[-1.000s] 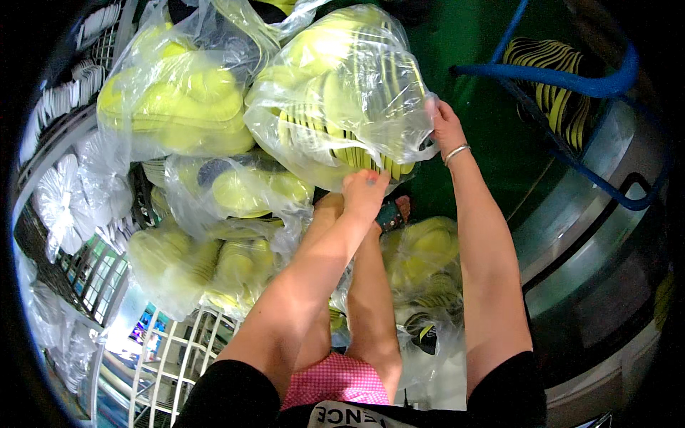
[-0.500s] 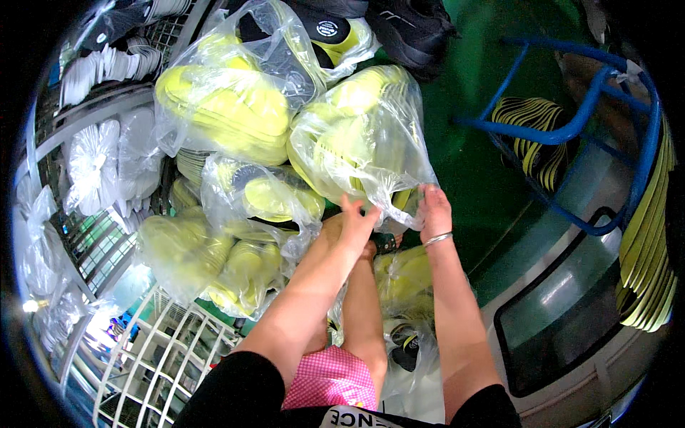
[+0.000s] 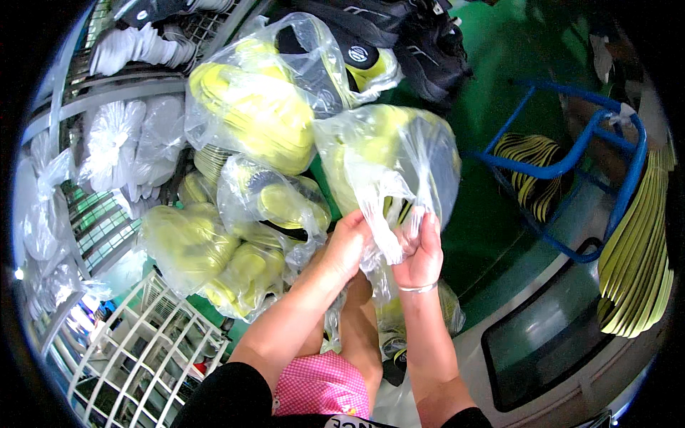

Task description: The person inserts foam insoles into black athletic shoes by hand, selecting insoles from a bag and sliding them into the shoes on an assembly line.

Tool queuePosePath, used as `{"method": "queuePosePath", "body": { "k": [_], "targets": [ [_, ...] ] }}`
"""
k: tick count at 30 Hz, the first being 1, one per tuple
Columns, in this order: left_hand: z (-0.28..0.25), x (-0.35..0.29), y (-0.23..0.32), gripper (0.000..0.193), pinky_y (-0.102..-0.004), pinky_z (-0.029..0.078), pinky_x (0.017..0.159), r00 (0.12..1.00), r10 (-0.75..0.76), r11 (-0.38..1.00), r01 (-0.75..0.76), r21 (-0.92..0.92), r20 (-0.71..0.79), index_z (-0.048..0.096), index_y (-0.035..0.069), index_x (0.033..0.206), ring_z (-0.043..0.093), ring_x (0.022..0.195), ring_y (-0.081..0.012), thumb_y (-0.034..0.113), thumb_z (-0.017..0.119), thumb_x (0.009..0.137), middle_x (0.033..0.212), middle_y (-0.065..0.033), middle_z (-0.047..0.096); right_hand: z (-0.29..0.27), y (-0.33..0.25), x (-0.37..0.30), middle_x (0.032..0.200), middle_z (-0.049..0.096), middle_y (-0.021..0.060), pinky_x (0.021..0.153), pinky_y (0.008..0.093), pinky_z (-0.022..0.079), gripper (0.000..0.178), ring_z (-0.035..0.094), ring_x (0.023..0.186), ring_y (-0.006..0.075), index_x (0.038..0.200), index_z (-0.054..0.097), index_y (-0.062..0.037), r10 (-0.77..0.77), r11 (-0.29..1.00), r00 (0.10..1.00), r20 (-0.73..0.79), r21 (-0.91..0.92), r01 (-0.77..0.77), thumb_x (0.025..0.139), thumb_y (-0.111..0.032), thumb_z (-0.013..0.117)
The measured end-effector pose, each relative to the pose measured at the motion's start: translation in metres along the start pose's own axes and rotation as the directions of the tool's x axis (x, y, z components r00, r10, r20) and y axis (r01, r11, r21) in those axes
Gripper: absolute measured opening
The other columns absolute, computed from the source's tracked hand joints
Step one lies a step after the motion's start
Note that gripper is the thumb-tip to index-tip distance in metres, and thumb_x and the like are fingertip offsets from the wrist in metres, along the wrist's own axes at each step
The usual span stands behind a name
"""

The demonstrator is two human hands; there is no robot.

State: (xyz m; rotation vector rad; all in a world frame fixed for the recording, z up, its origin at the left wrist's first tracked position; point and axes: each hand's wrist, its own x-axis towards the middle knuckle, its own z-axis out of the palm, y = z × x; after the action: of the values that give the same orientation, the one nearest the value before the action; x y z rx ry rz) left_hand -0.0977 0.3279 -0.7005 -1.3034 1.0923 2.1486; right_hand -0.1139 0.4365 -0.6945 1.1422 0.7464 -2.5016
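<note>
A clear plastic bag full of yellow-green shoe insoles lies in front of me, its gathered mouth turned toward me. My left hand is closed on the left edge of that mouth, and the fingertips are partly hidden by the film. At the right edge, my right hand pinches the bunched film between thumb and fingers. Between the hands the plastic is drawn together and twisted, with dark-edged insoles showing through the gap. Just left of it, a smaller open bag of yellow and black insoles touches its neighbours.
A larger insole bag lies beyond, near black shoes. A blue metal frame stands right, beside fanned insoles. White wire mesh is at lower left; racks with bagged white pieces line the left.
My right hand has moved down and left, closer to my left hand. The bag's mouth has gone from spread wide to gathered, and the bag looks rounder.
</note>
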Motion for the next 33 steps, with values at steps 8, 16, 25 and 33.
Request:
{"method": "queuePosePath", "body": {
  "k": [8,16,25,33],
  "targets": [
    [-0.004,0.014,0.037,0.019,-0.0218,0.042,0.069,0.960,0.274,0.962,-0.275,0.001,-0.052,0.057,0.002,0.094,0.053,0.074,-0.0090,0.016,0.058,0.081,0.085,-0.0026,0.059,-0.009,-0.008,0.016,0.080,0.059,-0.0011,0.070,0.0336,0.048,0.019,0.057,0.073,0.0138,0.095,0.054,-0.0123,-0.094,0.990,0.960,0.265,0.128,0.062,0.088,-0.028,0.048],
    [-0.004,0.044,0.067,0.031,-0.0222,0.039,0.071,0.955,0.291,0.875,-0.289,0.388,0.054,0.058,0.001,0.089,0.051,0.077,-0.0091,0.031,0.061,0.081,0.084,-0.0031,0.059,-0.016,0.019,0.019,0.061,0.044,-0.0043,0.047,0.0230,0.033,0.020,0.040,0.052,0.0067,0.088,0.053,-0.0085,-0.071,0.991,0.997,0.013,-0.112,0.072,0.089,-0.027,0.046],
    [-0.160,0.089,0.101,0.046,-0.0283,0.040,0.068,0.682,0.432,0.851,-0.091,0.517,-0.590,0.059,0.003,0.076,0.047,0.069,-0.0151,0.047,0.050,0.082,0.074,-0.0051,0.054,-0.077,0.029,0.017,0.057,0.038,-0.0040,0.041,0.0227,0.027,0.030,0.032,0.046,0.0085,0.084,0.054,-0.0057,0.135,0.949,0.896,-0.423,-0.204,-0.239,0.089,-0.034,0.044],
    [-0.133,0.037,0.082,0.034,-0.0343,0.035,0.082,0.336,0.940,0.175,-0.338,0.925,-0.055,0.046,-0.001,0.104,0.045,0.087,-0.0225,0.023,0.054,0.081,0.098,-0.0116,0.048,-0.097,0.039,-0.017,0.067,0.053,0.0007,0.049,0.0229,0.039,0.036,0.048,0.056,0.0085,0.100,0.055,-0.0037,0.129,0.890,0.933,-0.336,-0.375,-0.258,0.089,-0.036,0.043]
  ]
}}
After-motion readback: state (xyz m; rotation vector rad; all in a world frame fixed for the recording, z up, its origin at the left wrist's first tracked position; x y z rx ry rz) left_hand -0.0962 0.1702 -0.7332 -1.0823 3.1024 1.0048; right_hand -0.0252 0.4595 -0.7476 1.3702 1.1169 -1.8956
